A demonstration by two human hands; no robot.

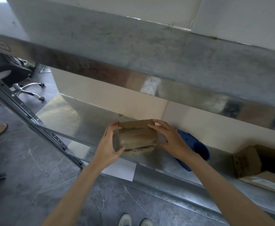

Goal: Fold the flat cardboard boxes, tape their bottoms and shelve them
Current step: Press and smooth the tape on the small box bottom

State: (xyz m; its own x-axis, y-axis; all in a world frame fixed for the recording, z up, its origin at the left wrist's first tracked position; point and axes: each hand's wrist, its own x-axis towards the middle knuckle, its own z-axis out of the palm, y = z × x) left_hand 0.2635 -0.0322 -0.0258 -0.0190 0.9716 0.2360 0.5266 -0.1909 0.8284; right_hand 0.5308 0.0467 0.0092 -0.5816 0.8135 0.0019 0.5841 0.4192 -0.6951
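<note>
Small cardboard box (137,137) over the lower metal shelf (91,121) near its back edge, left hand (108,144) clasping its left end, right hand (171,141) clasping its right end, blue clog (197,147) just right, open carton (254,162) at the shelf's right end, white sheet (122,170) on the front edge.

Matt brown cardboard box (137,136), glossy reflective metal shelf (91,121), smooth blue plastic clog (197,145), dark veined stone floor (35,168)
</note>
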